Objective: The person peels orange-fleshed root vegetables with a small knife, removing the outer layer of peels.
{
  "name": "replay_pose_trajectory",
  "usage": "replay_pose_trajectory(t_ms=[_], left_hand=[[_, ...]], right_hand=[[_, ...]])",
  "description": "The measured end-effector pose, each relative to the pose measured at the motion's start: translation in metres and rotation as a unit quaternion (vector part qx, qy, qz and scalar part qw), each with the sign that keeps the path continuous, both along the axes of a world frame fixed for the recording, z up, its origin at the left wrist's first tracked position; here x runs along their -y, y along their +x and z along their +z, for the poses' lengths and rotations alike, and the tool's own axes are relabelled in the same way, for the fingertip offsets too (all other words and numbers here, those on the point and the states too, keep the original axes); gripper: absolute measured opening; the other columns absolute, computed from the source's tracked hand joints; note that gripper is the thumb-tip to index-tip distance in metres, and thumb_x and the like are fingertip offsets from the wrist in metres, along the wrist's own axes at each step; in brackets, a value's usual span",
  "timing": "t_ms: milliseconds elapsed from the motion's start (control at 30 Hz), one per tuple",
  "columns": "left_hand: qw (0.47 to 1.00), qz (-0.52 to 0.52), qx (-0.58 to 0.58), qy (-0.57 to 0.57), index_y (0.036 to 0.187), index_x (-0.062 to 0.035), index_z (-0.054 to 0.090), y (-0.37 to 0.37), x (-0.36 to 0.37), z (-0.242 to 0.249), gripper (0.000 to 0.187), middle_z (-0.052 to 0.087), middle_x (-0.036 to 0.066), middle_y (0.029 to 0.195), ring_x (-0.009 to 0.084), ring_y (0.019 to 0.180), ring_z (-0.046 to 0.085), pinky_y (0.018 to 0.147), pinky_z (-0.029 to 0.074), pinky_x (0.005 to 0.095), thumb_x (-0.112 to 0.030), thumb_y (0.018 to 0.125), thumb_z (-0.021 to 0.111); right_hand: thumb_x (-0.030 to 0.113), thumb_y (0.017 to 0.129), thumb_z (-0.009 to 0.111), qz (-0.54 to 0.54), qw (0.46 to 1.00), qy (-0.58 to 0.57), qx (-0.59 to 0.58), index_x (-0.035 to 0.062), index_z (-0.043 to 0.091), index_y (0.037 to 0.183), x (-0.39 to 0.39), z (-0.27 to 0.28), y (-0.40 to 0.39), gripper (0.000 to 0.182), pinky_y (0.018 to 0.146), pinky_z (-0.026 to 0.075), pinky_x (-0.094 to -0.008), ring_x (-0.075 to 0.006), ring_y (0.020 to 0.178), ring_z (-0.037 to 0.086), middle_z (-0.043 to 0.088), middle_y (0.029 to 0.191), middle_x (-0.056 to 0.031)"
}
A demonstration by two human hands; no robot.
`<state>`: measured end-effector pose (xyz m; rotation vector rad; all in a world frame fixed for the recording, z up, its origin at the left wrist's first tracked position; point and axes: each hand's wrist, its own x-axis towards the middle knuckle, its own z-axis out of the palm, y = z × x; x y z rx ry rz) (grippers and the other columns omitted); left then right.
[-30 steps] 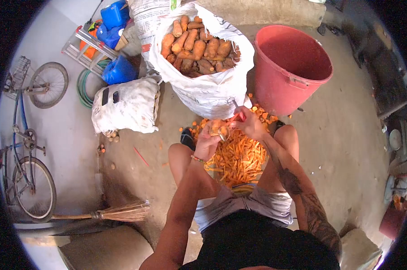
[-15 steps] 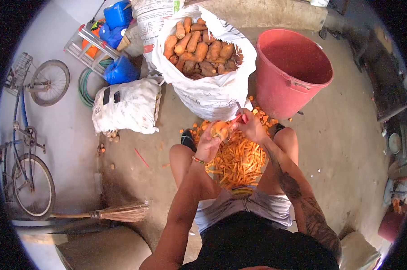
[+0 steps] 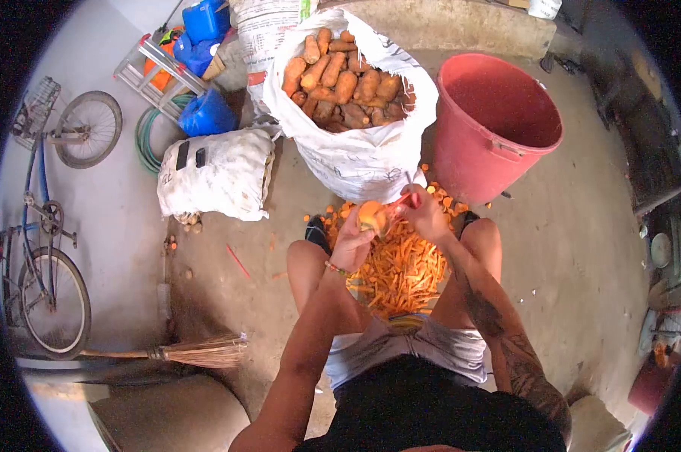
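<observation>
A carrot [image 3: 370, 215] hung above a heap of orange peelings [image 3: 402, 273]
I saw the left hand [image 3: 348, 242] gripping it, fingers closed, and the right hand [image 3: 428, 216] clutching a red-handled tool [image 3: 415, 200] just beside, near the white sack [image 3: 348, 162]

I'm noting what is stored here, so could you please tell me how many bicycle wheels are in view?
2: the upper wheel, left of the green hose, and the lower wheel, just above the broom handle. Others may be hidden.
</observation>
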<state>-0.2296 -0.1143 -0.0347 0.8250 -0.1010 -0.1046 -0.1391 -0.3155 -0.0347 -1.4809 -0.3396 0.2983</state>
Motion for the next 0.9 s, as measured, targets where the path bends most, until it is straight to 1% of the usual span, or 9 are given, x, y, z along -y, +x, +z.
replay_pose_trajectory(t_ms=[67,133,233,267,367,400,433,600,900], left_hand=[[1.0,-0.01,-0.003,-0.027,0.148,-0.0011,0.034,-0.003,-0.005,-0.002,0.074,0.052,0.01,0.139,0.023,0.132,0.048,0.113,0.034,0.0382,-0.01,0.086,0.073],[0.998,-0.022,-0.005,-0.05,0.148,-0.0018,0.033,0.003,-0.007,-0.006,0.074,0.052,0.01,0.139,0.0219,0.132,0.048,0.114,0.034,0.0378,-0.01,0.086,0.073],[0.999,-0.021,0.002,-0.032,0.148,-0.0017,0.034,0.004,-0.004,-0.011,0.074,0.052,0.009,0.139,0.0223,0.131,0.049,0.114,0.035,0.038,-0.01,0.086,0.073],[0.998,-0.022,-0.001,-0.051,0.148,-0.0014,0.034,0.0,-0.005,-0.013,0.074,0.052,0.009,0.139,0.0228,0.132,0.049,0.114,0.035,0.0382,-0.01,0.086,0.073],[0.997,-0.013,-0.018,-0.075,0.147,-0.0008,0.035,0.002,-0.009,-0.021,0.074,0.052,0.009,0.139,0.0239,0.133,0.048,0.115,0.035,0.0389,-0.009,0.085,0.074],[0.998,0.002,-0.038,-0.059,0.147,-0.0007,0.035,-0.001,-0.009,-0.023,0.074,0.052,0.009,0.14,0.0242,0.133,0.048,0.115,0.034,0.0393,-0.009,0.085,0.074],[0.997,0.019,-0.054,-0.044,0.147,-0.0007,0.036,0.003,-0.007,-0.017,0.073,0.052,0.009,0.14,0.0244,0.134,0.047,0.116,0.034,0.0397,-0.008,0.085,0.074],[0.993,-0.038,0.02,-0.113,0.146,-0.0009,0.037,0.006,-0.009,-0.021,0.068,0.053,0.01,0.139,0.0251,0.132,0.049,0.114,0.035,0.0408,-0.01,0.088,0.071],[0.994,0.011,-0.015,-0.111,0.145,0.0003,0.039,0.003,-0.009,-0.02,0.068,0.054,0.013,0.139,0.0258,0.132,0.051,0.115,0.037,0.0406,-0.014,0.086,0.071]], right_hand=[[0.014,0.092,0.071,-0.023,0.966,0.248,-0.071,0.003,0.058,0.103,0.001,-0.033,0.016,0.021,0.08,0.051,-0.0319,-0.0147,0.087,0.062,0.065,0.089,-0.0053],[0.016,0.093,0.071,-0.094,0.964,0.244,-0.039,0.0032,0.057,0.102,0.002,-0.012,0.019,0.021,0.079,0.053,-0.0329,-0.0155,0.086,0.063,0.065,0.089,-0.0057],[0.012,0.095,0.067,-0.053,0.968,-0.21,0.129,-0.0033,0.055,0.114,-0.001,-0.005,-0.005,0.027,0.076,0.056,-0.0358,-0.0178,0.083,0.066,0.065,0.091,-0.0088],[0.012,0.095,0.067,-0.048,0.998,0.018,0.022,-0.0036,0.055,0.116,-0.001,-0.037,0.008,0.028,0.076,0.056,-0.0335,-0.0187,0.086,0.067,0.065,0.094,-0.0096],[0.012,0.095,0.068,-0.193,0.971,-0.14,-0.021,-0.0035,0.055,0.117,0.016,-0.016,0.028,0.029,0.077,0.055,-0.0311,-0.0164,0.085,0.065,0.063,0.092,-0.0074],[0.019,0.092,0.072,-0.112,0.976,0.173,0.073,0.0011,0.059,0.104,0.0,-0.011,0.014,0.026,0.075,0.049,-0.0308,-0.0164,0.085,0.061,0.063,0.09,-0.0058],[0.019,0.092,0.071,-0.101,0.968,-0.173,0.148,0.0016,0.06,0.104,0.006,0.018,-0.004,0.024,0.075,0.049,-0.0324,-0.0171,0.083,0.06,0.062,0.089,-0.0056],[0.02,0.091,0.074,-0.244,0.961,-0.113,-0.059,0.0052,0.06,0.113,0.014,-0.02,0.027,0.03,0.074,0.048,-0.034,-0.0151,0.081,0.055,0.058,0.085,-0.0035],[0.011,0.092,0.07,-0.199,0.978,-0.044,0.041,0.0046,0.049,0.087,0.001,-0.034,0.021,0.022,0.07,0.047,-0.032,-0.0155,0.072,0.053,0.054,0.076,-0.0021]])
